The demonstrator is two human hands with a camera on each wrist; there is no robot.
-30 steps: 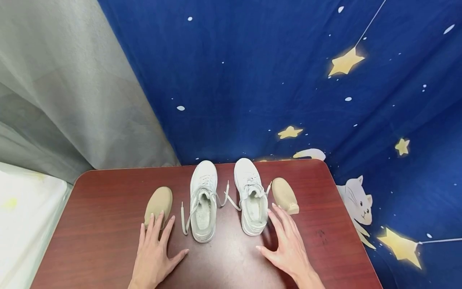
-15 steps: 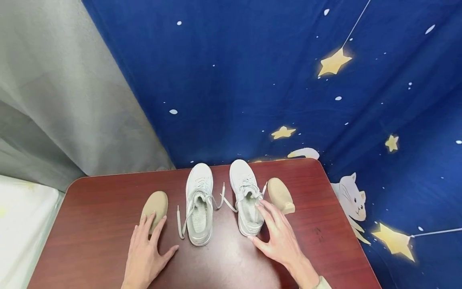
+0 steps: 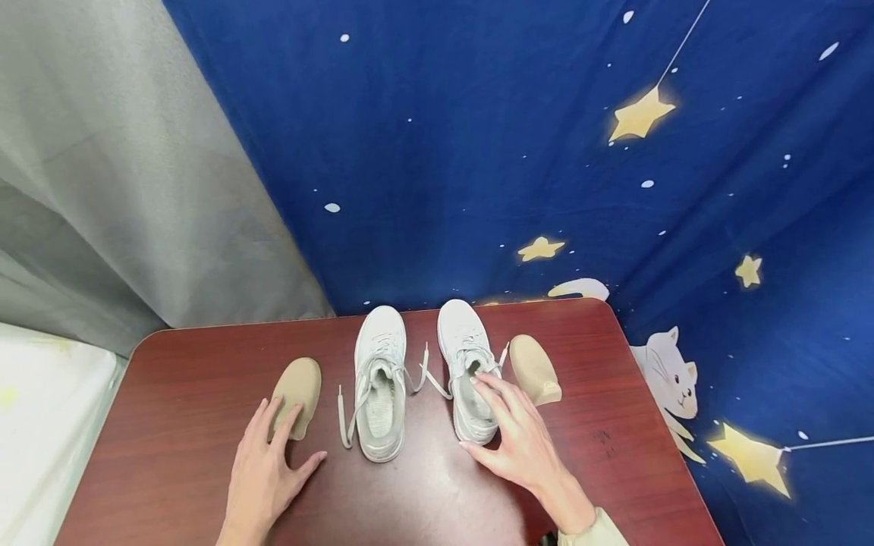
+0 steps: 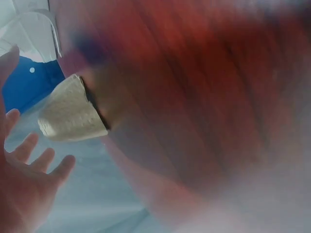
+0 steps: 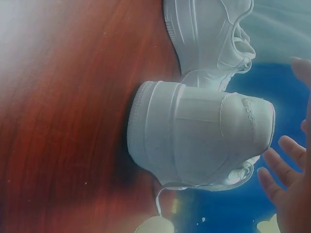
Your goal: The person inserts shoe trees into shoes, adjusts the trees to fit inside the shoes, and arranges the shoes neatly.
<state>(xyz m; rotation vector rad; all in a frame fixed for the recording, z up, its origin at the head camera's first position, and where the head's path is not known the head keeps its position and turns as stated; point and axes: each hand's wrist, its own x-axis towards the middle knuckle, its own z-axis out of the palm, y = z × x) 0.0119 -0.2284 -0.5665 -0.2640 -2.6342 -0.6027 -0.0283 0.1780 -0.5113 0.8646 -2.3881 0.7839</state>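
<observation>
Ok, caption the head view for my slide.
Left grip at a tan piece, right grip at a white shoe, on a reddish table.

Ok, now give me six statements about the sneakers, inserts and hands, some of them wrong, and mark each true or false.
1. The left white sneaker and right white sneaker both point toes away from the person. True.
2. The left hand is nearest the right white sneaker. False: it is nearest the left beige insert.
3. The right beige insert lies to the right of the right white sneaker. True.
4. The laces are tied in bows. False: their ends hang loose.
5. The right hand reaches toward the right white sneaker. True.
6. The tabletop is white. False: it is reddish-brown.
</observation>
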